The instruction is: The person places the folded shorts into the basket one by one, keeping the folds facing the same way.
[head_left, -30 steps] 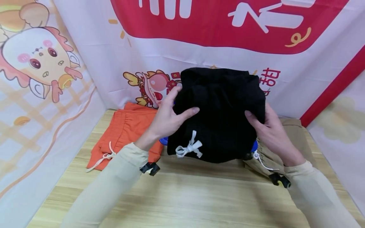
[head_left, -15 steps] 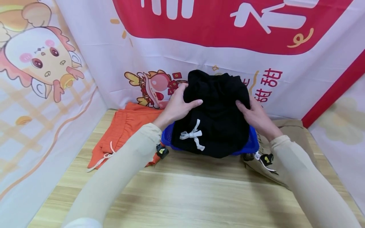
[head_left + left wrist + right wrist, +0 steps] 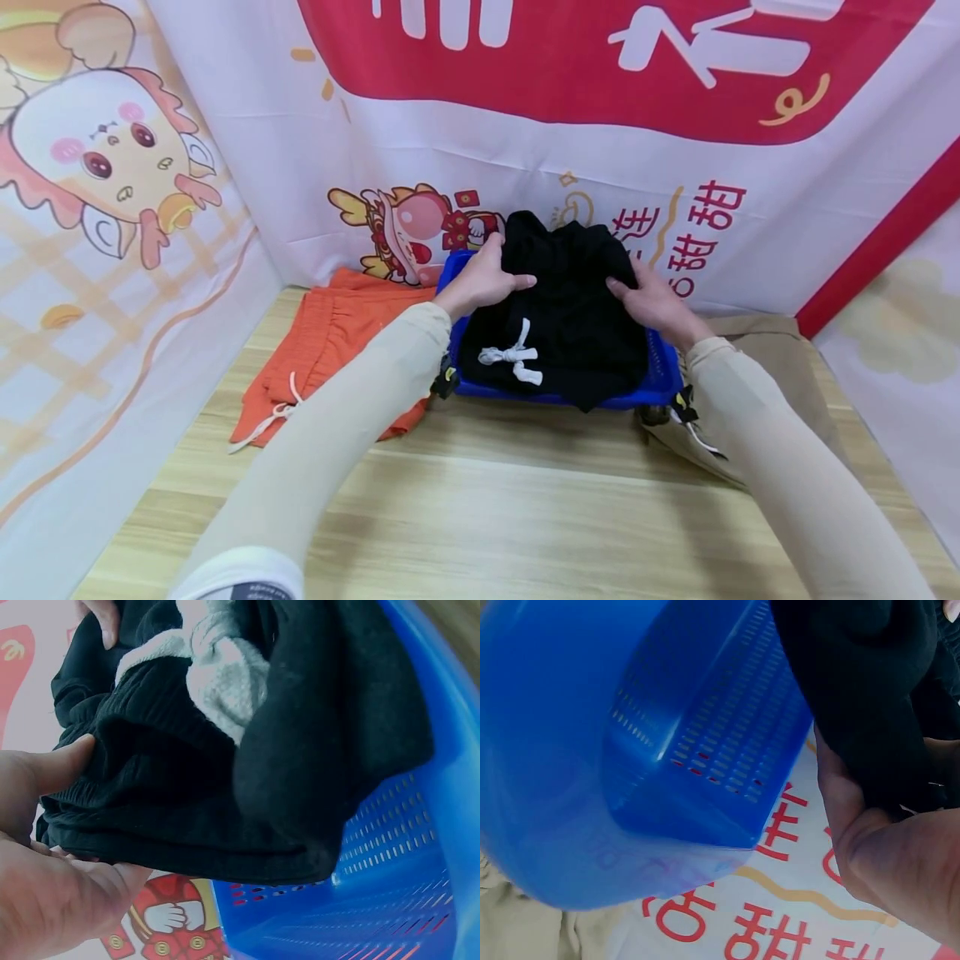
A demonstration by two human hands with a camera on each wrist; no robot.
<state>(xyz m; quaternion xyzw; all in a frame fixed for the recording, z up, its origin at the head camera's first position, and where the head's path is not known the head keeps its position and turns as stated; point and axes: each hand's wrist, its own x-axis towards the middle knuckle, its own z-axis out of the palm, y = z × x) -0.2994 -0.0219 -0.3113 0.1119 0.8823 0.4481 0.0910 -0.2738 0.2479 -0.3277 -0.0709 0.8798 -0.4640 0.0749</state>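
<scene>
Black folded shorts (image 3: 562,325) with a white drawstring bow (image 3: 512,353) are held between both hands, their lower part down inside a blue perforated basket (image 3: 663,375). On the left side of the cloth, my left hand (image 3: 486,277) pinches the edge, thumb on top and fingers beneath. My right hand (image 3: 657,302) grips the opposite edge the same way. The left wrist view shows the shorts (image 3: 172,772) above the basket's slotted wall (image 3: 390,825). In the right wrist view, the fingers of my right hand (image 3: 855,825) curl round the black cloth.
Orange shorts (image 3: 322,333) with a white cord lie on the wooden table (image 3: 480,517) left of the basket. Khaki trousers (image 3: 780,375) lie on its right, partly under my right forearm. A printed cloth backdrop (image 3: 570,158) stands close behind the basket.
Both hands have lowered the black shorts into the blue basket and come closer together. More of the basket's rim now shows round the cloth. The orange and khaki clothes stay put.
</scene>
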